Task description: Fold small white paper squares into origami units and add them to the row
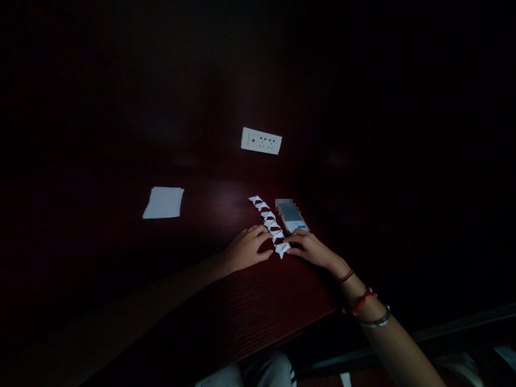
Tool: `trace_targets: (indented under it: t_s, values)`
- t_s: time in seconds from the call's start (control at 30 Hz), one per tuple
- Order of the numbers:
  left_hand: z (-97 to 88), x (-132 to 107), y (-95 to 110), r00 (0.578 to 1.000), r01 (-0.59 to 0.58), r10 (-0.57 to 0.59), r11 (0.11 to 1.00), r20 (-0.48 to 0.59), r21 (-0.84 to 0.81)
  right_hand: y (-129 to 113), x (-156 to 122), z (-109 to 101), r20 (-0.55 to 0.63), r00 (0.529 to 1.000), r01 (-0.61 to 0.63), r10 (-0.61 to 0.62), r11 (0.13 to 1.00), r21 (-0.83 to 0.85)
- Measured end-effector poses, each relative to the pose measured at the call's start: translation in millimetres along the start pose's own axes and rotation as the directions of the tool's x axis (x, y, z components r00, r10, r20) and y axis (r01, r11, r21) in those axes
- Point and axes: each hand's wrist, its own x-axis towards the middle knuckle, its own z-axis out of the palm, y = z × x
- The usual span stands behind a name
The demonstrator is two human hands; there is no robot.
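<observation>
A chain of small white folded paper pieces (269,222) runs in a diagonal row across the dark red wooden table (250,306). My left hand (246,248) rests on the table just left of the row's near end, fingers curled, fingertips touching the paper. From the right, my right hand (308,248) pinches the nearest folded piece. It wears red string bracelets and a metal bangle on the wrist. A lit phone (293,217) lies flat just behind my right hand, next to the row.
A small stack of white paper sheets (163,202) lies on the table at the left. A white wall socket plate (261,141) sits on the dark wall behind. The table's near edge runs diagonally at lower right. The surroundings are very dark.
</observation>
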Motion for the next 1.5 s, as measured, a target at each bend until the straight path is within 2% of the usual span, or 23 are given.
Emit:
trace_targets:
  t_s: [0.43, 0.73, 0.9, 1.03, 1.3, 1.5]
  values:
    - [-2.4, 0, 2, 0.996, -0.079, 0.079, 0.997, 0.043, -0.006, 4, 0, -3, -0.015, 1.000, -0.021, 0.021, 1.000, -0.010]
    - [-2.0, 0, 0, 0.998, -0.060, 0.060, 0.998, 0.010, -0.002, 24, -9, -20, -0.128, 0.987, -0.101, 0.094, 0.994, -0.045]
    - [0.8, -1, -3, 0.999, -0.034, 0.034, 0.999, -0.019, 0.004, 39, -12, -12, -0.280, 0.934, -0.253, 0.221, 0.964, -0.085]
    - [0.8, 0, -3, 0.999, -0.025, 0.025, 1.000, -0.033, -0.001, 51, -15, -4, -0.333, 0.902, -0.324, 0.275, 0.940, -0.103]
    - [0.5, -1, -4, 0.999, -0.019, 0.018, 1.000, -0.047, -0.007, 69, -11, 10, -0.333, 0.899, -0.339, 0.285, 0.934, -0.116]
    - [2.3, -1, -6, 0.999, -0.009, 0.010, 1.000, -0.051, 0.006, 66, -8, 9, -0.374, 0.884, -0.333, 0.280, 0.939, -0.086]
